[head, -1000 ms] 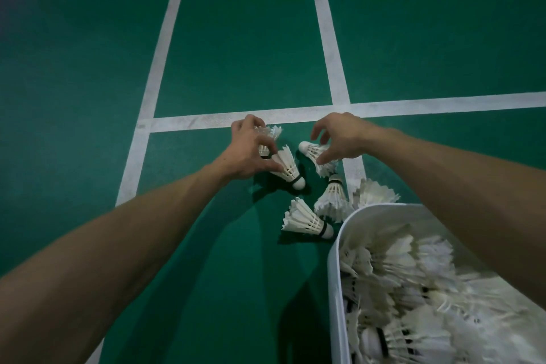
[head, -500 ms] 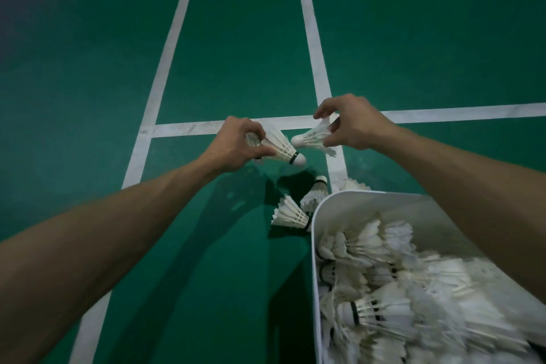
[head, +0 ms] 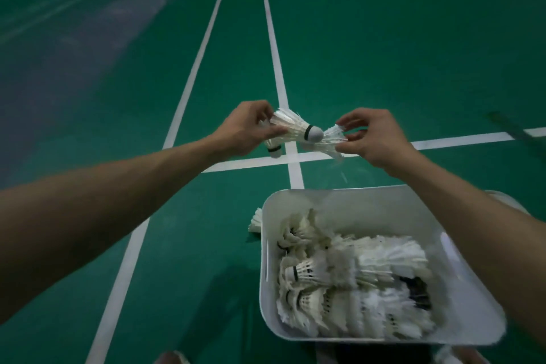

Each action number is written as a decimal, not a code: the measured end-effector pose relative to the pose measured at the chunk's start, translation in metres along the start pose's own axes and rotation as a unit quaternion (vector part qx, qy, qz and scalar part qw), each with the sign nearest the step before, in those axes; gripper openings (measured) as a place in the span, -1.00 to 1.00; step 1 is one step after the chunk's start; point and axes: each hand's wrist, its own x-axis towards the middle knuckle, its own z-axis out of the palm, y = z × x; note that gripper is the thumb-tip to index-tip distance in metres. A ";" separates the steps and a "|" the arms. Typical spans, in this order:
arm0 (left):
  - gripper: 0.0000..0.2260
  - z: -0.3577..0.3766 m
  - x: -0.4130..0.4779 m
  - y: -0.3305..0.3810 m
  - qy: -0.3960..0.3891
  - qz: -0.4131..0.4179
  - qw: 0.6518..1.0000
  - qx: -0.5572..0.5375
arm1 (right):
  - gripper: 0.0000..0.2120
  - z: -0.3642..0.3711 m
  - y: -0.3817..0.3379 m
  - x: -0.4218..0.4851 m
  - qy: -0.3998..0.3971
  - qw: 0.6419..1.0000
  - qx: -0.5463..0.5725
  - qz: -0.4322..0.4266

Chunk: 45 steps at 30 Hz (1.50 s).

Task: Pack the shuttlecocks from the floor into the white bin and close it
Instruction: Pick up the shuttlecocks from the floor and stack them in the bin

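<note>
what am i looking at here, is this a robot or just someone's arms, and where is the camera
No robot: these are a person's two bare arms, filmed by a wide-angle camera worn on their head, looking forward and down. The surface is a green court floor with white lines. The left hand grips two shuttlecocks; the right hand pinches another shuttlecock by its feathers. Nearer the person stands an open white bin, with a pile of shuttlecocks already inside. One loose shuttlecock lies on the floor just beside the bin's left wall.
</note>
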 end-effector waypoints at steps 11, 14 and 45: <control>-0.62 0.052 -0.063 0.036 -0.066 -0.057 0.996 -0.030 | -0.64 -0.028 0.030 -0.074 0.013 0.999 0.028 0.028; -0.58 0.055 -0.063 0.038 -0.086 -0.047 0.995 -0.026 | -0.69 -0.021 0.048 -0.080 0.000 0.999 -0.024 0.037; -0.69 0.061 -0.061 -0.006 -0.122 -0.051 0.985 0.111 | -0.74 0.057 0.095 -0.086 0.053 0.982 0.094 0.157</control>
